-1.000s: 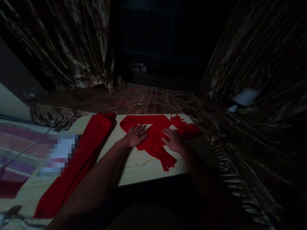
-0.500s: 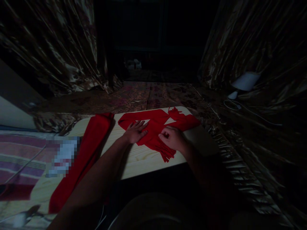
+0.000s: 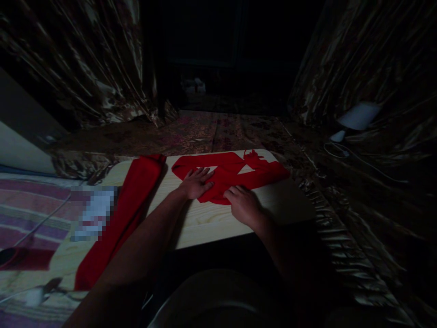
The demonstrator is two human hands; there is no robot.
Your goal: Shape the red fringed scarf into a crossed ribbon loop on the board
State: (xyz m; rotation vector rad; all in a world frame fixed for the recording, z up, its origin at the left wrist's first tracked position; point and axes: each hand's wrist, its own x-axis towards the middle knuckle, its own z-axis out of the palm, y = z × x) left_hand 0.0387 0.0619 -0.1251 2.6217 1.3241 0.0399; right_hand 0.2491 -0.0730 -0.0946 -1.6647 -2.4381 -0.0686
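1. In the head view, pressing the left hand (image 3: 196, 183) open and palm down on the red scarf (image 3: 223, 181), with fingers spread.
2. Curling the right hand (image 3: 244, 205) at the scarf's near edge, just beside but apart from the left; cannot tell whether clamping on cloth.
3. Working at the middle of a pale table (image 3: 205, 225), with the scarf lying crossed over itself, showing fringe at its far right.
4. Reaching past a long red cloth (image 3: 124, 209) on the table's left side.
5. Facing dark curtains (image 3: 105, 82), with a lamp (image 3: 360, 116) to the right.
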